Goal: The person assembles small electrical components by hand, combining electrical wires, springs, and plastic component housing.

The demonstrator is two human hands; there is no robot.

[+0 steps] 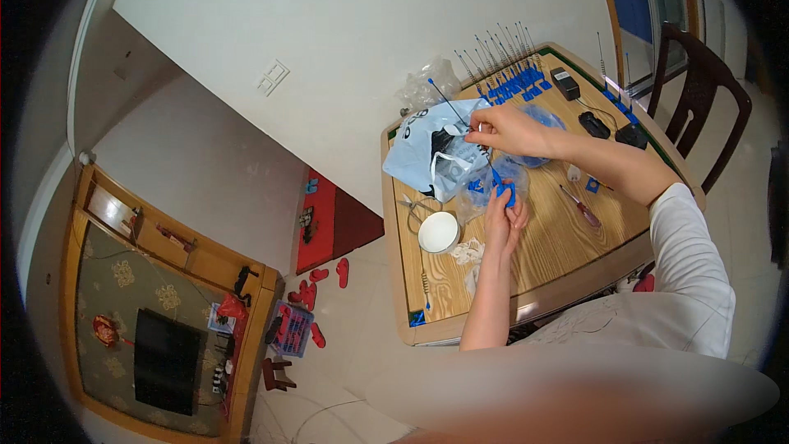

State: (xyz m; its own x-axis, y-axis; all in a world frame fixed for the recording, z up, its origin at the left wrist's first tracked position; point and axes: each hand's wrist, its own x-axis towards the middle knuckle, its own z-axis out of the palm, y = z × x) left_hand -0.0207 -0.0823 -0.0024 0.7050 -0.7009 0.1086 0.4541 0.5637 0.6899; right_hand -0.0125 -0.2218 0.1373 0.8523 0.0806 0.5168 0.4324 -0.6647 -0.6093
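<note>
My left hand is closed around a small blue base piece. Above it, my right hand pinches a thin dark rod with a blue tip, which slants up and left out of the fingers. The rod's lower part runs down toward the blue piece; whether the two are joined I cannot tell. Under and beside the hands lie a light blue plastic bag and a clear bag with blue parts. Several finished-looking spring rods on blue bases stand in rows at the table's far end.
On the wooden table are a white bowl, scissors, a screwdriver, a black adapter box and a crumpled clear bag. More spring rods stand along the right edge. A dark chair stands behind the table.
</note>
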